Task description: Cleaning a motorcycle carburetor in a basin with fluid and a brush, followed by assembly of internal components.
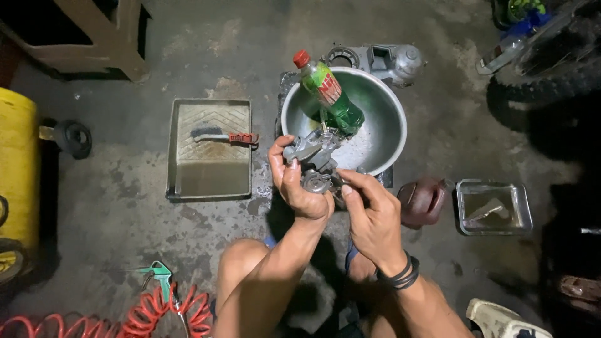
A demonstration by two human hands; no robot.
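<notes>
A single labelled package shows: a green plastic bottle with a red cap, lying tilted inside the round metal bowl, cap end leaning over the bowl's far-left rim and base toward the bowl's middle. Around the bottle's waist runs a label, a band of red with white and lighter green patches. No signs or screens are visible around the bowl.

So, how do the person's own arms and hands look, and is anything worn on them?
Both arms are bare, with no sleeves and no gloves. The left hand has nothing on it or on its wrist. The right hand has dark bands around the wrist, seemingly two or three thin black ones. No rings show.
</notes>
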